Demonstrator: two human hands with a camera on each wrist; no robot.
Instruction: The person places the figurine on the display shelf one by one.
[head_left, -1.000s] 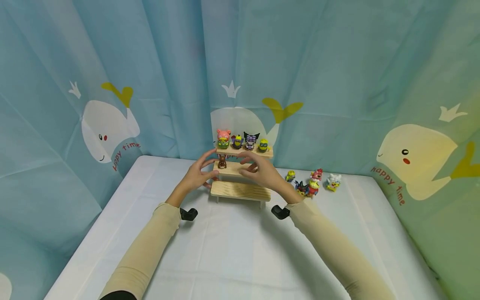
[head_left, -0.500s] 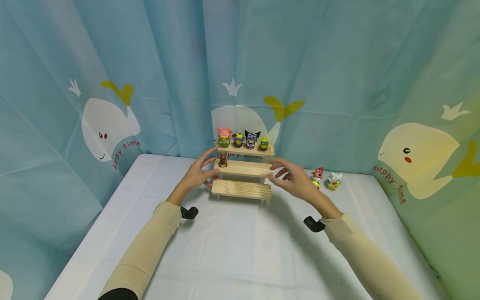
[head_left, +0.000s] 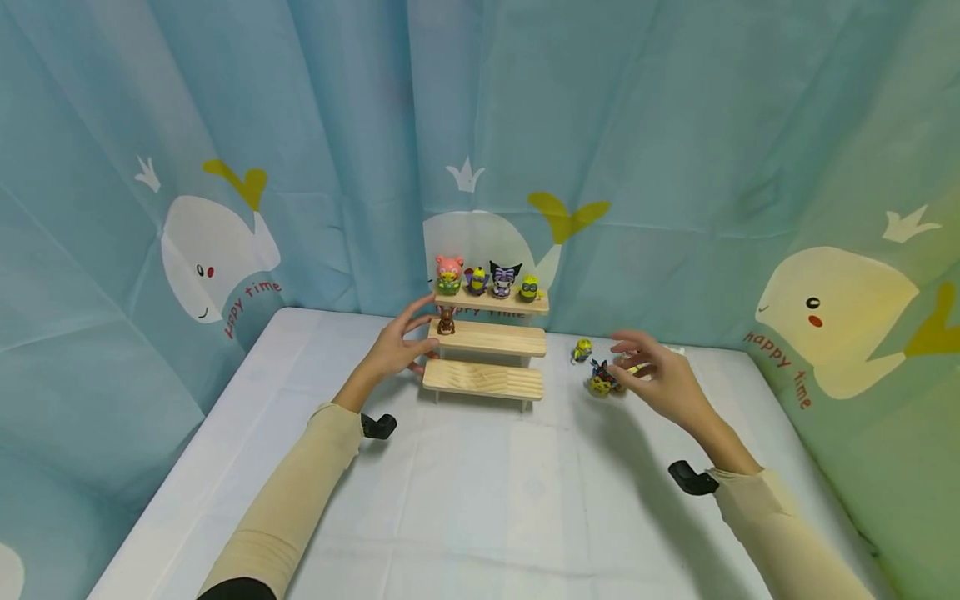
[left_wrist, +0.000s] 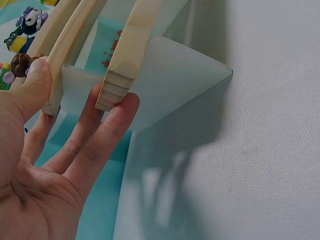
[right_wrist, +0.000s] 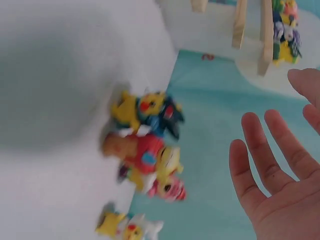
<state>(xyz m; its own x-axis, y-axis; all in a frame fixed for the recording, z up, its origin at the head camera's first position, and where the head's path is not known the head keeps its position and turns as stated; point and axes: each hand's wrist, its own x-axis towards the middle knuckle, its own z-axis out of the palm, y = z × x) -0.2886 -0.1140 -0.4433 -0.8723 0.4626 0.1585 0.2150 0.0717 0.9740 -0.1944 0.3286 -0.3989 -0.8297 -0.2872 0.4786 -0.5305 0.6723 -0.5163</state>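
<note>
A three-tier wooden display stand (head_left: 483,379) stands at the back of the table. My left hand (head_left: 393,346) holds its left end; in the left wrist view the thumb lies by the middle plank (left_wrist: 75,25) and fingertips touch the lower plank (left_wrist: 122,75). A small brown figurine (head_left: 446,322) sits on the middle tier beside that thumb. To the right, my right hand (head_left: 660,379) hovers above a cluster of toy figurines, holding nothing, fingers apart. A dark-eared yellow figurine (head_left: 602,379) shows left of it; a red-clothed one (right_wrist: 145,150) appears in the right wrist view.
The top tier carries a pink figurine (head_left: 448,275), a purple-winged one (head_left: 476,282), a black-eared one (head_left: 502,280) and a yellow one (head_left: 528,289). Another small yellow figurine (head_left: 582,350) stands right of the stand. A blue curtain (head_left: 337,167) hangs behind the white table (head_left: 465,500).
My right hand has moved right, from in front of the stand to over the loose figurines. My left hand stays at the stand's left end.
</note>
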